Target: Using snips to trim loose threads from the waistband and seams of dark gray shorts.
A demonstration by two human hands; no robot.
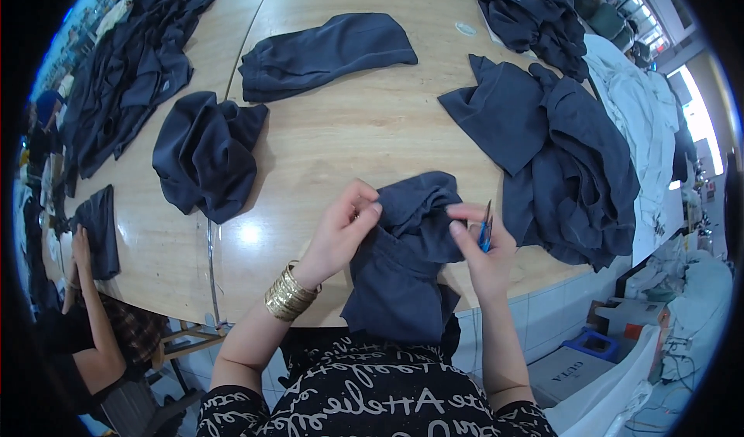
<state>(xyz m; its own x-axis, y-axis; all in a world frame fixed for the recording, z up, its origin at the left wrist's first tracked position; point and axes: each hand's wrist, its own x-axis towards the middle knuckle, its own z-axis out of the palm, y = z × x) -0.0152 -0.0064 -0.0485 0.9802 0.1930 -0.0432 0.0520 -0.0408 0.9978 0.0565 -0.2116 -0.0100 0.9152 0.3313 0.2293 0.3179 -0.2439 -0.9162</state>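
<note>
A dark grey garment (403, 270) lies bunched in front of me, its lower part hanging over the table's near edge. At its left side, my left hand (349, 224) is closed, thumb against bent fingers, pinching the cloth near its upper edge. My right hand (487, 251) is on the garment's right side, with small blue-handled thread snips (486, 234) held in it, blade pointing up. The thumb and forefinger of that hand reach toward the cloth folds, slightly apart. Gold bangles circle my left wrist.
On the wooden table (333, 135) lie a crumpled dark garment (208, 154), a folded one (329, 53) and a large dark pile (573, 166) at right. White cloth (639, 119) hangs beyond that pile. At far left, another person's hand (81, 247) touches a dark piece.
</note>
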